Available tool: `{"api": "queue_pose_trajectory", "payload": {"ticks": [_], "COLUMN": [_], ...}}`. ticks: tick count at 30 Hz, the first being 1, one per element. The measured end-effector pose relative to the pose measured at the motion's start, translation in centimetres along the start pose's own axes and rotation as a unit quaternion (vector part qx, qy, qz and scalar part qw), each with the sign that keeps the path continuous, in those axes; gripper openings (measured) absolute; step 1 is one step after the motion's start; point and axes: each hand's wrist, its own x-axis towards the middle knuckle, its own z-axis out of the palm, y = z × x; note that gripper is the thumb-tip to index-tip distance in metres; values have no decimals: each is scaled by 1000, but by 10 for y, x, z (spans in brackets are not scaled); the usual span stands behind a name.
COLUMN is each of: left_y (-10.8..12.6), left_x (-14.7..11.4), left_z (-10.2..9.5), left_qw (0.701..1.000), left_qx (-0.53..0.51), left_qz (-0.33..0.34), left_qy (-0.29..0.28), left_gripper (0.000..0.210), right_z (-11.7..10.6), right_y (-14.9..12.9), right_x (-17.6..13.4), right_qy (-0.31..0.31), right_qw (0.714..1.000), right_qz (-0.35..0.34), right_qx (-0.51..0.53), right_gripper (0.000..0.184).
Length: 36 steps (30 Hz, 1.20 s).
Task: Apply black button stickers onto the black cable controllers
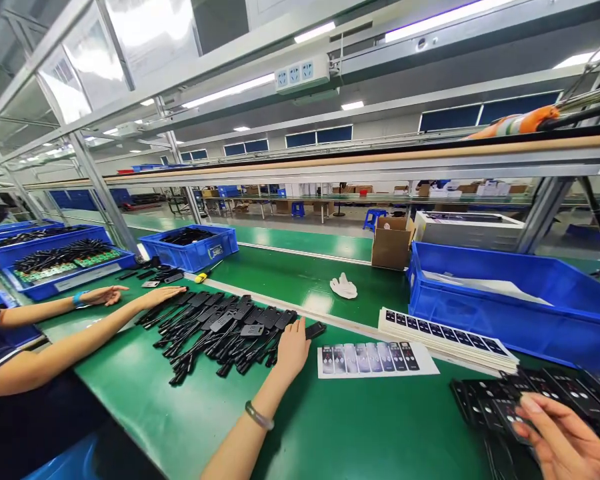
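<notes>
The left hand [294, 345] reaches over the right end of a pile of black devices [223, 323], in from the table's [360, 427] near edge, fingers on one device [316, 329]; whether it grips, I cannot tell. The right hand [563, 430], thumb and fingers nearly together, is at the labelled devices [573, 393]; a pinch is unclear. Between the hands lies a label sheet [367, 359].

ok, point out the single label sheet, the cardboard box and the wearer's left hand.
Label sheet [375, 358]: head view, middle of its printed strip.
Cardboard box [391, 249]: head view, side facing the camera.
Left hand [293, 350]: head view, back of the hand.
</notes>
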Motion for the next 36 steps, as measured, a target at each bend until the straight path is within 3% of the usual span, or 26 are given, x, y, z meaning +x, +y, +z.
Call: {"api": "queue_pose_trajectory", "payload": {"ticks": [3,7,9,12,15,16,18,20,26,36], "left_y": [4,20,32,51,64,66,68,68,71,75], "left_x": [12,1,-15,-47,-80,-90,-105,-114,-121,-129], "left_z": [-2,-6,-2,19,48,56,65,66,59,60], "left_qw": [1000,1000,998,983,950,926,842,772,739,694], "left_qx": [20,-13,-57,-148,-245,-310,-464,-548,-546,-537], "left_qz": [10,24,35,32,5,-18,-87,-133,-150,-173], "left_qy": [4,10,-15,-105,-191,-214,-260,-295,-365,-448], "left_gripper": [51,52,52,42,29,29,33,41,56,62], "right_z": [31,63,73,85,95,97,99,98,98,106], "right_y": [-28,-48,-48,-43,-37,-35,-33,-32,-36,-35], "right_x": [-22,-34,-37,-43,-51,-54,-59,-62,-66,-73], "right_qy": [17,14,-6,-42,-77,-87,-106,-120,-136,-165], "right_qw": [996,994,994,993,991,990,988,986,985,979], "right_qz": [68,79,77,76,85,89,93,91,96,104], "right_qx": [49,72,73,76,69,66,65,65,38,-57], "right_gripper": [33,37,34,28,27,26,26,24,24,28]}}
